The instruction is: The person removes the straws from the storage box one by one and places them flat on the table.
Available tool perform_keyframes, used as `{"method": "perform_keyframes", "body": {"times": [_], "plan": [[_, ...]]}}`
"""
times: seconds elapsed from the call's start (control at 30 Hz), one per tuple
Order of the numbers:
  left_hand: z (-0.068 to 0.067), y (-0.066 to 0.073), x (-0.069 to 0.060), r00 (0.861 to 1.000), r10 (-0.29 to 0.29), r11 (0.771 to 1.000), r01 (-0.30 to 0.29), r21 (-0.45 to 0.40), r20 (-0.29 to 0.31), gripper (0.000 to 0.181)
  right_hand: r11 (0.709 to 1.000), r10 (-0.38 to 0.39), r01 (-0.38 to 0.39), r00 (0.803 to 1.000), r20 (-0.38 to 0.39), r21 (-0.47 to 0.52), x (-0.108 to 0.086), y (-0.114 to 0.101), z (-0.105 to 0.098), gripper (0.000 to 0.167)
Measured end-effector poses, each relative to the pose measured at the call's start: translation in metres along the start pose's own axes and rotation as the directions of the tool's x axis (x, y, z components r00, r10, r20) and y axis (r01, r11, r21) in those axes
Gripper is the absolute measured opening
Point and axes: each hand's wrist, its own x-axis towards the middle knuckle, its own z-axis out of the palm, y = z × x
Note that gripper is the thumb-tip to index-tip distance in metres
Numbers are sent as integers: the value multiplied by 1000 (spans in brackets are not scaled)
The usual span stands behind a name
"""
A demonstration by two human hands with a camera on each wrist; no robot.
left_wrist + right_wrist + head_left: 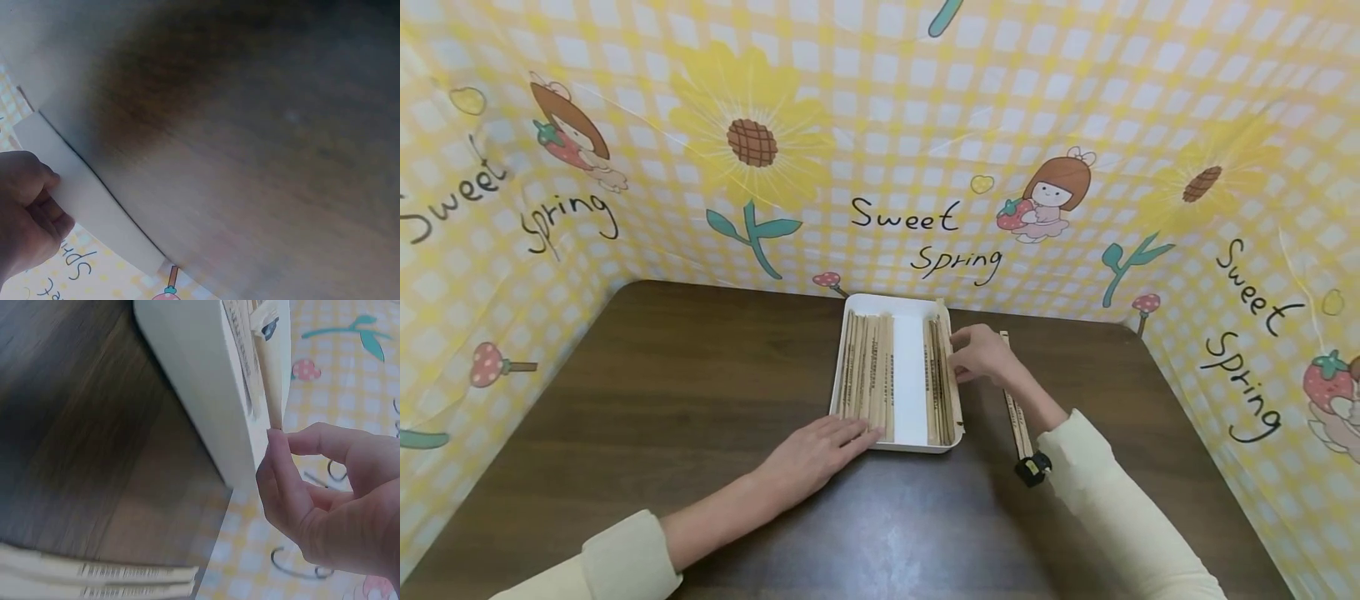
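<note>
A white tray (pixel 910 375) holds rows of slim paper-wrapped chopsticks, with a larger row (pixel 868 367) on its left and a smaller row (pixel 934 383) on its right. Bare tray floor shows between the two rows. At the near left corner, my left hand (pixel 820 450) grips the tray's rim; the left wrist view shows its fingers bent at the white wall (pixel 94 194). My right hand (pixel 981 354) is at the tray's right side. Its thumb and index finger pinch the end of a wrapped pair of chopsticks (pixel 272 381), which lies along the right wall.
More wrapped chopsticks (pixel 1017 421) lie on the brown table (pixel 700 375) right of the tray, under the right forearm. A black wrist camera (pixel 1033 469) sits by the right cuff. Yellow checked cloth (pixel 880 125) walls the table at the back and sides.
</note>
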Motion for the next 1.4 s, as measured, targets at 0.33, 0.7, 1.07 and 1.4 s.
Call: {"method": "perform_keyframes", "body": {"times": [0.33, 0.7, 1.07, 1.4], "plan": [[-1, 0, 0, 1000, -5, 1000, 5, -12, -1, 58, 997, 52, -54, 998, -41, -50, -3, 28, -20, 54], [1, 1, 0, 1000, 0, 1000, 0, -18, 14, 58, 993, 79, -84, 995, -56, -86, -12, 58, -37, 56], [-1, 0, 0, 1000, -2, 999, 3, -36, 17, 58, 987, 92, -99, 994, -58, -123, -17, 79, -49, 53], [1, -1, 0, 1000, 5, 999, -5, -31, -11, 58, 985, 100, -108, 993, -67, -134, -19, 85, -56, 52]]}}
